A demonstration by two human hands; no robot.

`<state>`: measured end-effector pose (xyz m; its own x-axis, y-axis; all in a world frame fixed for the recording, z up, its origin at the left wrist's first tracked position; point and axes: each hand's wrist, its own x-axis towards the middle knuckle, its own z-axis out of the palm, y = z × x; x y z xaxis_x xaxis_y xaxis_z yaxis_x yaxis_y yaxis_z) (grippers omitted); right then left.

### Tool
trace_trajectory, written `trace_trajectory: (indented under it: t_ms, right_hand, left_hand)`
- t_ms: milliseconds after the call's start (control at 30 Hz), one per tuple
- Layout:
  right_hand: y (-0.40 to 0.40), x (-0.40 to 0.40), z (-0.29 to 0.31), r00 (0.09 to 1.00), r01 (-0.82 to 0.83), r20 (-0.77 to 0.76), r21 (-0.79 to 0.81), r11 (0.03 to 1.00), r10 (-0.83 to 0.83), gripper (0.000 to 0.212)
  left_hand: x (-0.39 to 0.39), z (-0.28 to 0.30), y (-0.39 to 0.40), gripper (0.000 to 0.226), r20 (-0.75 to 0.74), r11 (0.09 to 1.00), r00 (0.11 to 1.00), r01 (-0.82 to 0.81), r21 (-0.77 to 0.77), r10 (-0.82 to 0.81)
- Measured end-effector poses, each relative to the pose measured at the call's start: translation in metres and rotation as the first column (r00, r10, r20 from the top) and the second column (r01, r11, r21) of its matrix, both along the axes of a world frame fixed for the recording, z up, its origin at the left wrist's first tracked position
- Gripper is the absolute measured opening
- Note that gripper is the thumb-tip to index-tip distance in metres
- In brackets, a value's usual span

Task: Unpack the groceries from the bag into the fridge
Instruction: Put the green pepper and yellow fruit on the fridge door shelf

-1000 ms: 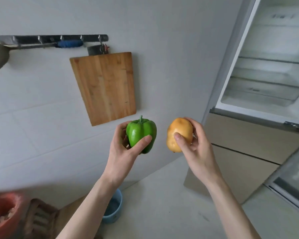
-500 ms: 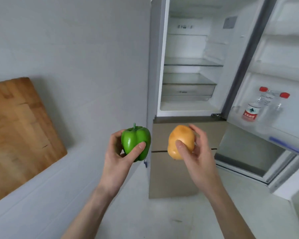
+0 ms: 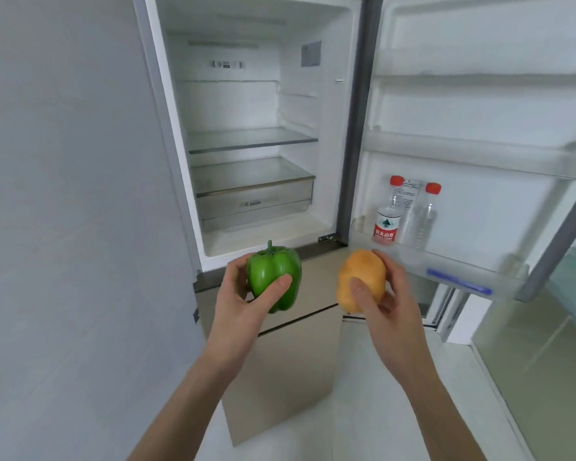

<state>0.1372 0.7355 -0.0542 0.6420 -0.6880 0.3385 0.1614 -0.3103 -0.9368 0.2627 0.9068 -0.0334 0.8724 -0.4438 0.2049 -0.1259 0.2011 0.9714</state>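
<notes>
Head view: left hand (image 3: pixel 238 302) grips green pepper (image 3: pixel 273 276), thumb across its front. Right hand (image 3: pixel 388 302) holds potato (image 3: pixel 361 277), fingers curled behind. Both items are held before the open fridge (image 3: pixel 246 144); two bottles (image 3: pixel 403 211) stand beyond the right fingertips.

A plain pale grey wall (image 3: pixel 64 194) fills the whole left side, smooth and bare, lit by soft even daylight with no hard shadows. Underfoot the floor (image 3: pixel 373 387) is light, almost white, and matte. Over on the far right a pane of frosted, greenish glass (image 3: pixel 546 354) stands in a white frame (image 3: pixel 459 327) that comes down to the floor, like a sliding door or partition; what lies behind it cannot be made out. A dark grey upright strip (image 3: pixel 559 234) slants across in front of that glass. The light seems brightest on that right side.
</notes>
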Motion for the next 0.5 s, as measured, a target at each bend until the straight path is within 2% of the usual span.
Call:
trace_trajectory:
  t_ms: [200, 500]
  right_hand:
    - [-0.08, 0.029, 0.011, 0.992, 0.126, 0.029, 0.021, 0.992, -0.127, 0.065]
    - [-0.181, 0.055, 0.046, 0.971, 0.234, 0.064, -0.024, 0.972, -0.232, 0.058]
  left_hand:
    - [0.05, 0.013, -0.101, 0.062, 0.015, 0.996, 0.996, 0.089, 0.008, -0.089]
    - [0.092, 0.048, -0.225, 0.074, 0.071, 0.975, 0.973, 0.22, -0.013, -0.219]
